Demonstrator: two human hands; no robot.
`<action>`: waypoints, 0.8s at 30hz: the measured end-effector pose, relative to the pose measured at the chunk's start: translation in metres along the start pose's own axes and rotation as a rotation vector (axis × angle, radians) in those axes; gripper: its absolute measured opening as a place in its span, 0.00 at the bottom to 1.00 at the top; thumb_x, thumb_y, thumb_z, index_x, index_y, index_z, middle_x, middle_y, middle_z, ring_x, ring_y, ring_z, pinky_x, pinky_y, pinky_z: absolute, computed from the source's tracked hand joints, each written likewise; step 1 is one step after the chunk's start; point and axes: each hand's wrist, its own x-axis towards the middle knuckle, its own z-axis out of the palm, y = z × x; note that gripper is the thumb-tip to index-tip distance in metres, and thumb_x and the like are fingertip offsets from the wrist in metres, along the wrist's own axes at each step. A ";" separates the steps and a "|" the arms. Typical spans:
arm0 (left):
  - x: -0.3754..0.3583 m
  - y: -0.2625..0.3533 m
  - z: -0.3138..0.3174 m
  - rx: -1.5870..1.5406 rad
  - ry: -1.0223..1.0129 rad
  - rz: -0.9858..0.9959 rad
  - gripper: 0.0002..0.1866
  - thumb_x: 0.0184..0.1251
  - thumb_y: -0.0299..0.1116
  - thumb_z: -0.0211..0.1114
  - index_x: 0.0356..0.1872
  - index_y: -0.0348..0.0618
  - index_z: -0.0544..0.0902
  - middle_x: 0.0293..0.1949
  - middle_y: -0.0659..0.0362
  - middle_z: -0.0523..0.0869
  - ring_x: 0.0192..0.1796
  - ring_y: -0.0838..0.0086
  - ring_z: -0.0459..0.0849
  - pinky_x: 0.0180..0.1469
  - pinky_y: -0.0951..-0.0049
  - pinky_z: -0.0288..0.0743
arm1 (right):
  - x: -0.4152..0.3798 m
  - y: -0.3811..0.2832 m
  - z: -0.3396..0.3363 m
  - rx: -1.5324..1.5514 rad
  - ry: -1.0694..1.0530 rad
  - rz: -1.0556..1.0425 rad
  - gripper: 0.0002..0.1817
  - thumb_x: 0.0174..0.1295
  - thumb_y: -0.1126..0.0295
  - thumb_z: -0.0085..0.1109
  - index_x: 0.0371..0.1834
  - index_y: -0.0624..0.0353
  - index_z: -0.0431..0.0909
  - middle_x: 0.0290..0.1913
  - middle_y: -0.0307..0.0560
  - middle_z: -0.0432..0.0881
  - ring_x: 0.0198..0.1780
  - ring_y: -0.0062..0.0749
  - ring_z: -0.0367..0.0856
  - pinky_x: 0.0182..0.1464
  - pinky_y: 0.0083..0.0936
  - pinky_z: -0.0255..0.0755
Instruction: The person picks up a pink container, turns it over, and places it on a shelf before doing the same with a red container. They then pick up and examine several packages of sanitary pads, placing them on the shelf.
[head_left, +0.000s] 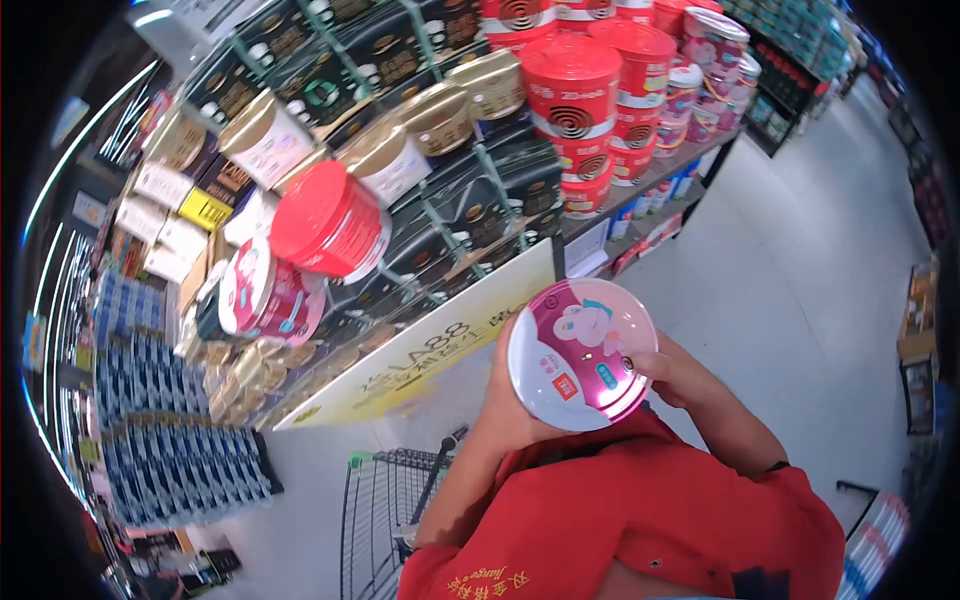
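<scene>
As the head view looks down, a tub (580,350) with a pink-and-white lid sits just in front of a red shirt (690,510), between two hands. The left hand (512,402) has its grip closed around the tub's left side; the right hand (692,378) grips the right side, its thumb at the lid's edge (the other fingers are hidden). Ahead, behind a yellow sign (345,402), dark boxes (515,175) are piled up — a red bucket (322,222) and a pink pail (290,305) rest side by side on them. Farther right, stacked red buckets (570,80) stand beside more pink pails (712,55) — all on a shelf (705,148). A wire cart (380,490) stands near the left arm.
</scene>
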 end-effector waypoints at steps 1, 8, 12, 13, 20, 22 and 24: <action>0.003 0.000 -0.003 0.028 -0.057 -0.011 0.74 0.20 0.34 0.89 0.74 0.38 0.47 0.70 0.49 0.64 0.71 0.61 0.67 0.71 0.60 0.62 | 0.001 -0.005 0.006 0.072 -0.025 -0.004 0.51 0.55 0.45 0.65 0.75 0.63 0.52 0.69 0.52 0.66 0.69 0.36 0.67 0.69 0.33 0.61; 0.029 -0.017 -0.011 0.142 -0.030 0.305 0.70 0.39 0.60 0.80 0.76 0.35 0.44 0.74 0.42 0.56 0.75 0.54 0.59 0.70 0.50 0.60 | -0.005 -0.002 -0.032 0.404 0.211 -0.096 0.42 0.58 0.51 0.64 0.71 0.64 0.60 0.64 0.51 0.74 0.64 0.35 0.74 0.66 0.35 0.67; 0.037 -0.017 -0.010 0.149 0.053 0.179 0.61 0.50 0.66 0.71 0.75 0.35 0.52 0.74 0.42 0.55 0.75 0.52 0.59 0.69 0.50 0.59 | -0.002 -0.048 -0.096 0.358 0.466 -0.469 0.39 0.60 0.46 0.59 0.68 0.62 0.64 0.63 0.53 0.75 0.61 0.42 0.77 0.62 0.44 0.73; 0.037 -0.025 -0.013 0.163 0.073 0.146 0.57 0.52 0.64 0.70 0.74 0.36 0.55 0.74 0.43 0.56 0.74 0.52 0.60 0.68 0.52 0.61 | -0.002 -0.070 -0.109 0.341 0.458 -0.482 0.39 0.60 0.44 0.57 0.68 0.60 0.64 0.63 0.53 0.75 0.61 0.45 0.77 0.59 0.48 0.75; 0.039 -0.059 0.002 0.073 0.338 -0.002 0.40 0.60 0.53 0.67 0.68 0.39 0.67 0.72 0.48 0.62 0.67 0.60 0.70 0.62 0.62 0.66 | 0.061 -0.202 -0.228 0.205 0.664 -0.483 0.47 0.54 0.39 0.61 0.71 0.55 0.58 0.67 0.53 0.63 0.65 0.52 0.67 0.55 0.62 0.71; 0.048 -0.056 0.017 0.114 0.351 -0.017 0.39 0.61 0.52 0.66 0.67 0.38 0.68 0.72 0.49 0.63 0.66 0.60 0.71 0.62 0.62 0.67 | 0.089 -0.222 -0.254 0.166 0.702 -0.454 0.47 0.54 0.40 0.62 0.72 0.53 0.57 0.69 0.54 0.59 0.69 0.56 0.61 0.58 0.69 0.65; 0.062 -0.055 0.032 0.152 0.380 -0.025 0.38 0.61 0.51 0.66 0.67 0.38 0.69 0.71 0.49 0.63 0.65 0.60 0.72 0.61 0.62 0.67 | 0.118 -0.241 -0.265 0.149 0.781 -0.452 0.46 0.54 0.42 0.62 0.72 0.51 0.56 0.70 0.55 0.58 0.70 0.59 0.58 0.59 0.73 0.59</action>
